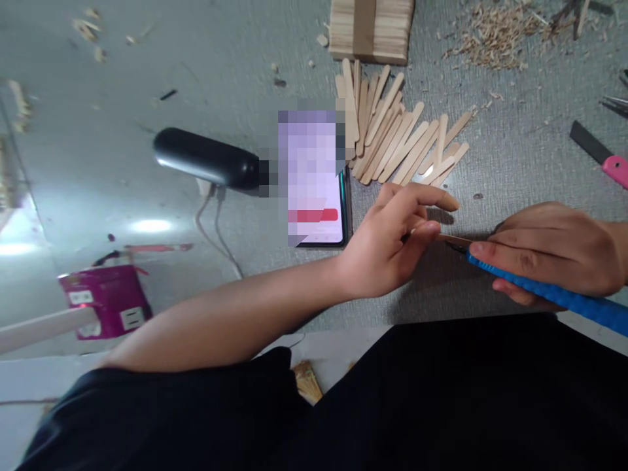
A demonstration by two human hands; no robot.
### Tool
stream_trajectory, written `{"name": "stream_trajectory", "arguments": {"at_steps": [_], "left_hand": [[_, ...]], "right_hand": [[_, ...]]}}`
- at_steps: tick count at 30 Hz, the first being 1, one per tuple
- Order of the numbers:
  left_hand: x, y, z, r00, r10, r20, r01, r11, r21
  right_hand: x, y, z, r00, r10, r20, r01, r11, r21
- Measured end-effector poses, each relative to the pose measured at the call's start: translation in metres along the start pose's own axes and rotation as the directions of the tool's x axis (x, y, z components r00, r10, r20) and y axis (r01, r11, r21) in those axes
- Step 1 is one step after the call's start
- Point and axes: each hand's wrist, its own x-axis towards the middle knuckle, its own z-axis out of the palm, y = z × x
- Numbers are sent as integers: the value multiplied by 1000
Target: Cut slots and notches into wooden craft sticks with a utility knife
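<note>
My left hand (392, 239) pinches one end of a thin wooden stick (454, 240) between thumb and fingers, with the index finger stretched out above it. My right hand (549, 252) is closed around a blue-handled cutter (549, 294), and the cutter's dark tip touches the stick near its other end. Both hands hover just above a grey mat (515, 150). A fan of loose wooden sticks (400, 140) lies just beyond my left hand.
A phone (316, 190) lies left of my left hand, beside a black power bank (206, 159) with a cable. A banded bundle of sticks (370, 29), wood shavings (495, 33), a pink-handled cutter (601, 154) and a magenta box (105, 301) lie around.
</note>
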Motion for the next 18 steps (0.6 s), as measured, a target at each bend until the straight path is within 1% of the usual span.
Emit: {"name": "stream_trajectory", "arguments": {"at_steps": [5, 9, 11, 13, 16, 18], "left_hand": [[-3, -3, 2, 1000, -20, -4, 20, 1000, 3], [-4, -4, 2, 999, -34, -11, 34, 999, 37], [-4, -5, 1, 999, -32, -6, 32, 999, 32], [-3, -5, 2, 1000, -29, 5, 29, 1000, 4], [-3, -6, 2, 1000, -20, 24, 21, 998, -62], [-3, -6, 2, 1000, -4, 29, 7, 995, -99]], "right_hand": [[6, 2, -2, 1000, -14, -2, 14, 998, 59], [3, 3, 4, 1000, -2, -4, 2, 998, 68], [-3, 5, 9, 1000, -3, -23, 4, 999, 47], [-9, 7, 14, 998, -28, -48, 28, 1000, -1], [-15, 10, 18, 994, -95, -57, 91, 993, -76], [-15, 11, 17, 990, -130, -58, 125, 988, -91]]}}
